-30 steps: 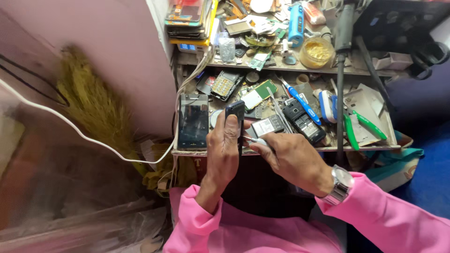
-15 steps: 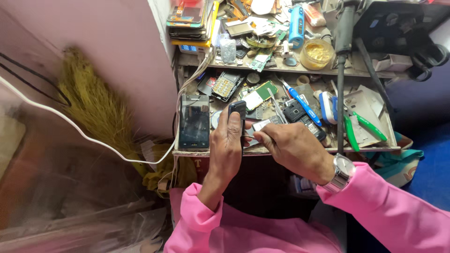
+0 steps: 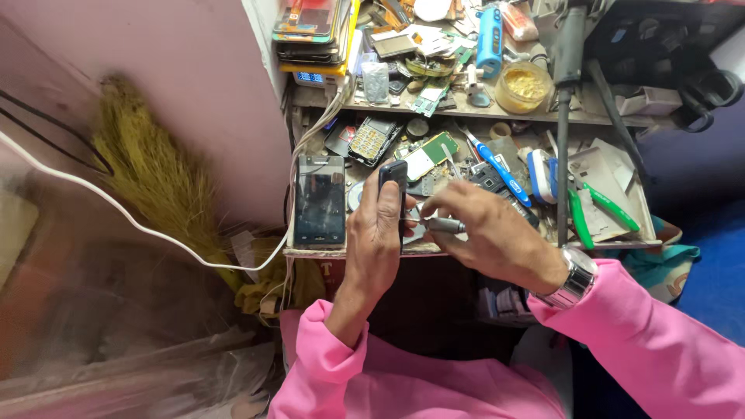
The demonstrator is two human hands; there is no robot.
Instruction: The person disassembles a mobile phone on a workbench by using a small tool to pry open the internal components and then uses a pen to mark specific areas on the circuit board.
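Left hand (image 3: 379, 237) grasps a small dark phone (image 3: 393, 175), held upright above the desk (image 3: 434, 250) front edge. Right hand (image 3: 485, 233) pinches a metal-handled screwdriver (image 3: 444, 225), its tip at the phone's side. Just left lies a black touchscreen phone (image 3: 320, 200); behind, circuit boards, a blue screwdriver (image 3: 493, 164), green-handled pliers (image 3: 594, 213). A broom (image 3: 155, 174) leans against the pink wall.

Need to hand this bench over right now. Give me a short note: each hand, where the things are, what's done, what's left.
Left hand: grips a small dark phone upright over the bench edge.
Right hand: holds a small metal-handled screwdriver, tip toward the phone's side.
Nearby: a larger black phone lies flat to the left; green-handled pliers to the right.
Done: cannot tell whether anything is opened.
Left: the tool work on the small phone appears unfinished.
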